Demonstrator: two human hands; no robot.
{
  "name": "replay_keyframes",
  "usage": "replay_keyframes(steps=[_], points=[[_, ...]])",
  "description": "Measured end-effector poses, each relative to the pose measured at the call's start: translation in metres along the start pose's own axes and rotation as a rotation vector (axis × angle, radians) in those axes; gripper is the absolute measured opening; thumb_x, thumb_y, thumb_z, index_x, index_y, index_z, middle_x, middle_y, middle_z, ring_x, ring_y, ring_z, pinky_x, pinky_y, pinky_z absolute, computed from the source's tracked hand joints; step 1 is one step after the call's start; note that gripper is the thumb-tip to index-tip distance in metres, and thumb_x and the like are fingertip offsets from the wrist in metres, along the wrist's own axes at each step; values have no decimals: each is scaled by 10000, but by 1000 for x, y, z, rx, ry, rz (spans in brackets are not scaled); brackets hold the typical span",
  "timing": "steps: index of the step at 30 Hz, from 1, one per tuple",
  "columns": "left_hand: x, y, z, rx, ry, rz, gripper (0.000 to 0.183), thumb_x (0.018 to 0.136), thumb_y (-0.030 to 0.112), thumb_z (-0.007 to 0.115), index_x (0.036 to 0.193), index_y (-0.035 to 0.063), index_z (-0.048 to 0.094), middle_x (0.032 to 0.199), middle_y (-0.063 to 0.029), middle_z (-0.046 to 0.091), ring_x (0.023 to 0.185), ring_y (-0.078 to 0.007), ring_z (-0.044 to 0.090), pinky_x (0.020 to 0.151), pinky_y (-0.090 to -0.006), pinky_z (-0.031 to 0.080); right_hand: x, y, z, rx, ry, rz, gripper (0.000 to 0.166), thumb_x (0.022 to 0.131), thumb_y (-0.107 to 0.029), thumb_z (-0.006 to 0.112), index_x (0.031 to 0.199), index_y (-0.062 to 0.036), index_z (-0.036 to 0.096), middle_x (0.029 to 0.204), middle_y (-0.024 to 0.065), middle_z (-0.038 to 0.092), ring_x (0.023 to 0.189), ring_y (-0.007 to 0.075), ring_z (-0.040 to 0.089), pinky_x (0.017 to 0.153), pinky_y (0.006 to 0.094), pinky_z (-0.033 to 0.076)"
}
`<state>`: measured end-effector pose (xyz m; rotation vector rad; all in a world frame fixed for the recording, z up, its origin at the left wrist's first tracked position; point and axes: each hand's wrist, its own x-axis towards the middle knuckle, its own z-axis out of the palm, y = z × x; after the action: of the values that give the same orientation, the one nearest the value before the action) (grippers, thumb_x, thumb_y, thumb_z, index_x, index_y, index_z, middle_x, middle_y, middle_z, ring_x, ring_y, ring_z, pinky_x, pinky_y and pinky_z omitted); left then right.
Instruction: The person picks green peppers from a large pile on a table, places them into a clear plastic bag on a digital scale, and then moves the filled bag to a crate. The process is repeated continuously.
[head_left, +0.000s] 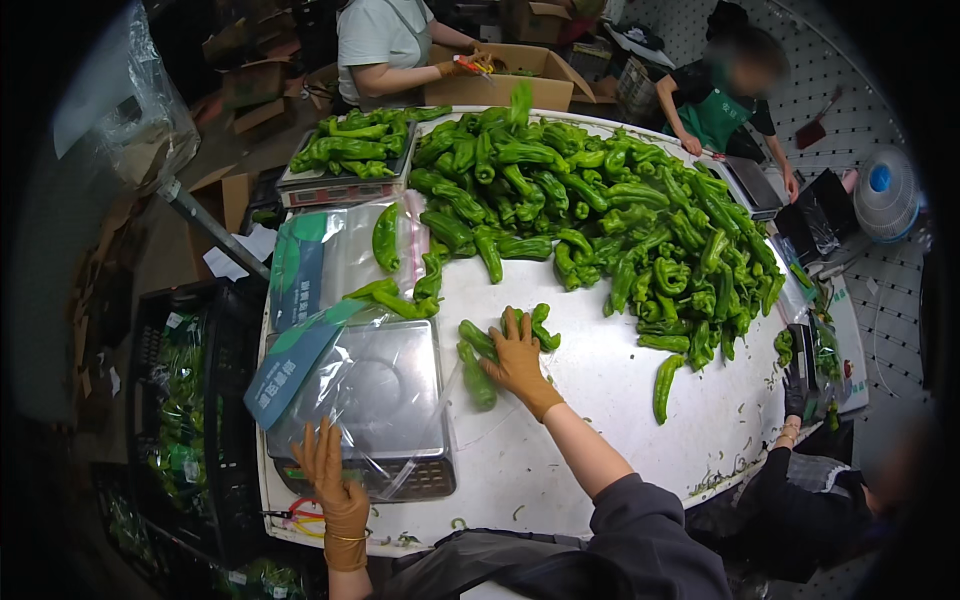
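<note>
My right hand (519, 366), in a tan glove, is spread over a few loose green peppers (478, 379) on the white table, its palm hiding parts of them. My left hand (334, 480), gloved the same way, is raised with fingers extended at the front left of a digital scale (429, 480). I see nothing held in it. A clear plastic bag with a blue-green printed band (296, 367) lies over the scale's metal pan. Behind it are more clear bags (296, 270), with single peppers (385, 237) lying on them.
A large heap of green peppers (540, 176) covers the table's far side. Another scale (341, 193) carries peppers at the back left. Red-and-yellow-handled snips (304, 517) lie at the front-left edge. Black crates (217, 405) stand left. Co-workers are behind and to the right.
</note>
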<state>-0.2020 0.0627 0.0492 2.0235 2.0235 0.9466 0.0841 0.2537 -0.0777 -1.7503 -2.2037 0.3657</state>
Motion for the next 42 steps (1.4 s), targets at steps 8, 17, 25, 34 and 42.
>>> replay_keyframes(steps=[8, 17, 25, 34, 42], points=[[-8, -11, 0, -43, 33, -1, 867, 617, -133, 368, 1456, 81, 412, 1499, -126, 415, 1430, -368, 283, 1165, -600, 53, -50, -23, -6, 117, -1, -83, 649, 776, -288, 749, 1368, -156, 517, 1563, 180, 236, 1389, 524, 202, 1109, 574, 252], [-5, -9, 0, -24, 21, 40, 882, 593, -136, 357, 1453, 58, 406, 1495, -130, 410, 1436, -330, 289, 1191, -537, 78, -36, -21, 16, 206, 172, 10, 631, 747, -189, 741, 1322, -52, 520, 1454, 173, 397, 1320, 459, 335, 1105, 471, 336], [-4, -16, -6, -17, 52, 17, 874, 596, -138, 358, 1450, 42, 409, 1496, -135, 412, 1429, -340, 304, 1186, -544, 84, -66, -15, -1, 267, -117, 3, 566, 801, -274, 683, 1319, -95, 541, 1284, 110, 571, 1159, 467, 459, 1054, 525, 338], [0, -20, -3, -18, 52, 21, 890, 594, -136, 358, 1463, 50, 395, 1497, -140, 406, 1427, -350, 297, 1182, -569, 82, -77, -70, -1, 95, -155, 144, 933, 689, -476, 779, 1472, -157, 385, 1558, 81, 302, 1424, 535, 66, 1031, 772, 119], [-4, -29, -5, -45, 68, 26, 872, 602, -129, 354, 1457, 40, 403, 1503, -152, 398, 1431, -352, 295, 1183, -551, 73, -84, -34, 21, 75, 48, -13, 808, 706, -389, 748, 1417, -140, 457, 1483, 94, 388, 1434, 475, 124, 1099, 697, 117]])
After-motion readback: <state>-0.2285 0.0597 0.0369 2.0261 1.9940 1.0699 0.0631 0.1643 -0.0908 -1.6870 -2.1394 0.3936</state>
